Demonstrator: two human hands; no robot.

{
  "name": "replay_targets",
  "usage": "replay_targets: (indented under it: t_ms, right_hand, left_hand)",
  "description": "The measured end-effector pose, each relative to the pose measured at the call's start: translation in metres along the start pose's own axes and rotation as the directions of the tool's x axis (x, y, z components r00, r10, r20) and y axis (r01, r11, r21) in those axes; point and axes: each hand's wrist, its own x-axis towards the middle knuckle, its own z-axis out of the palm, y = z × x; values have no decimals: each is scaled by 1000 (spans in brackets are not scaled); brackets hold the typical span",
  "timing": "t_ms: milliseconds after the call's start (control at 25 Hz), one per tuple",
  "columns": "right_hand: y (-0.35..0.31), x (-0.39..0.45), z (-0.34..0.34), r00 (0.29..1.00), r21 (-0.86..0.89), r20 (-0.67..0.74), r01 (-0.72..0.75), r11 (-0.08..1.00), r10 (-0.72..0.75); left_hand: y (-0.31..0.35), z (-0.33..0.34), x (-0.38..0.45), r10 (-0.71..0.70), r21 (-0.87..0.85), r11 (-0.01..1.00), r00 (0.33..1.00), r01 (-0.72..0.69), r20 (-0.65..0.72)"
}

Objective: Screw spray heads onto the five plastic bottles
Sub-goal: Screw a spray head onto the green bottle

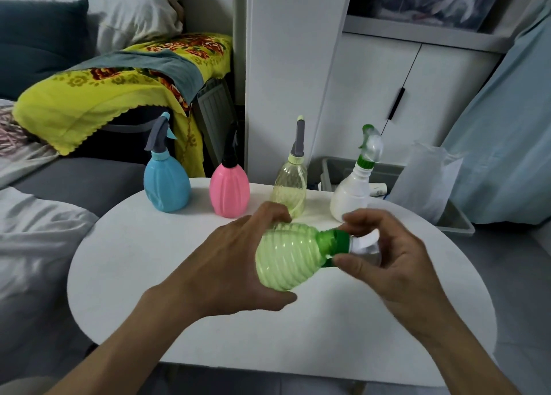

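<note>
A light green ribbed bottle [289, 257] lies on its side above the white round table [149, 260], neck pointing right. My left hand [229, 263] grips its body. My right hand [384, 251] pinches the green collar of the spray head [340, 244] at the bottle's neck; the clear and white trigger part shows between the fingers. Along the table's far edge stand a blue bottle [167, 186], a pink bottle [229, 191], a pale yellow clear bottle [290, 186] and a white bottle [351, 194], each upright with a spray head on top.
A grey bin [456, 218] with a clear plastic bag [423, 180] sits behind the table at right. White cabinet doors [372, 96] rise at the back. A sofa with a yellow flowered blanket [104, 96] and cushions lies to the left.
</note>
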Motion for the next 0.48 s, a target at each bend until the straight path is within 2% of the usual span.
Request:
replay_targets:
  t_ms: [120,200,280,400,480]
  right_hand:
    - [3,5,-3,990,209,-95,-82,974,104]
    - [6,5,-2,981,257,-113,-123,959,156]
    - [5,5,-5,984,178,-98,-128,976,147]
    - [1,4,-16,998,-83,4,-62,995,63]
    - [1,1,-17,995,-183,92,-14,983,31]
  left_hand:
    - [0,0,6,-34,-124,992,991,18,-130]
    - [2,3,7,-93,-228,971,990,67,-107]
    - [2,6,6,-115,-292,951,993,103,-24]
    - [-3,3,5,-51,-233,971,999,52,12]
    - [-6,-3,4,-33,-196,980,998,42,47]
